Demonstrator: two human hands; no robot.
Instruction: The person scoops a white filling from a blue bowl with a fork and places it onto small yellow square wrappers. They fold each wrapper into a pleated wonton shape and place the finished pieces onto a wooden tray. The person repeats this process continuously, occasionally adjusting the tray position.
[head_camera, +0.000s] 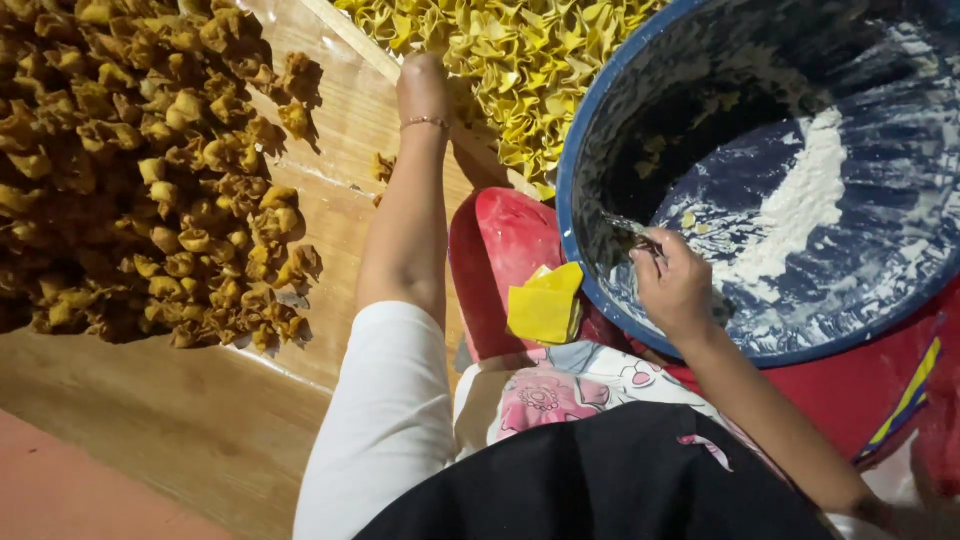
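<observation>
Left hand: the left hand (422, 88) reaches forward to the edge of the pale yellow folded dough pieces (500, 60); its fingers are hidden among them, so whether it is spread or pinching cannot be told.
Right hand: the right hand (672, 285) is curled closed around a small metal tool (632, 230), held inside the blue basin (600, 130).
Basin: floured inside, resting at the person's right.
Yellow wrappers (545, 305): flat stack on the red surface (495, 260), between the arms.
Browned dough pieces (140, 170): heaped on the wooden worktop (200, 420), left.
</observation>
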